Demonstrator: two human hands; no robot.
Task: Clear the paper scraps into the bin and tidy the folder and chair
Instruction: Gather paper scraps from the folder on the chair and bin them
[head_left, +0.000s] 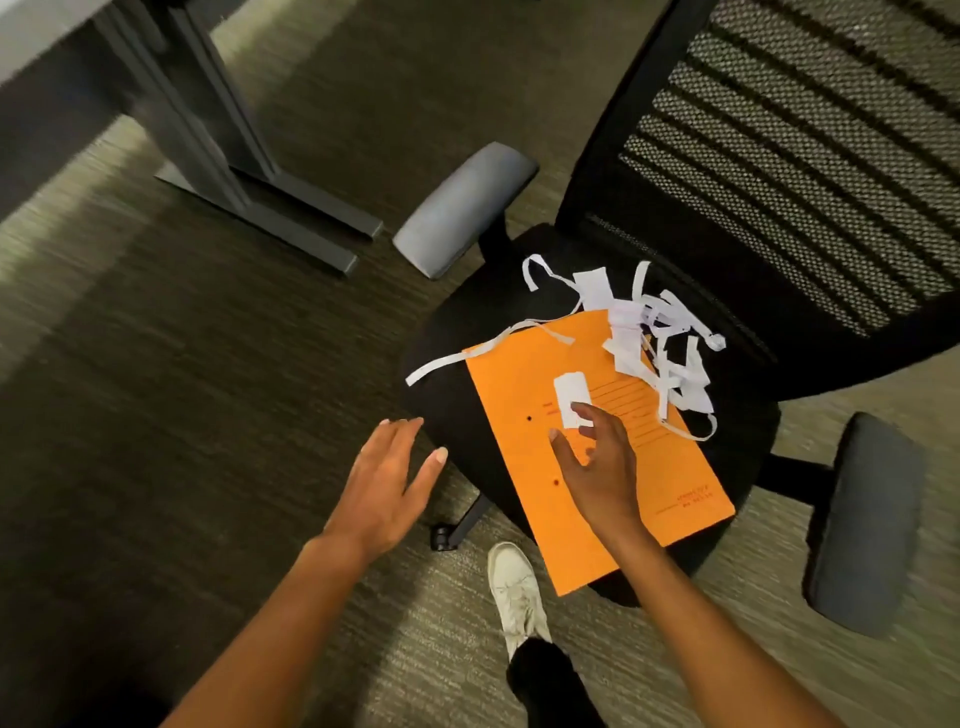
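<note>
An orange folder (628, 478) lies flat on the black seat of an office chair (447, 364). A heap of white paper strips (660, 343) covers the folder's far corner and spills onto the seat. One small white scrap (570, 396) lies alone on the folder's middle. My right hand (597, 467) hovers over the folder, fingers spread, a fingertip touching that scrap's near edge. My left hand (389, 483) is open, palm down, in the air just left of the seat's front edge. No bin is in view.
The chair's mesh back (810, 156) rises at the upper right, with padded armrests at left (462, 208) and right (862, 525). A desk's dark metal leg and foot (249, 171) stands on the carpet at upper left. My white shoe (517, 587) is below the seat.
</note>
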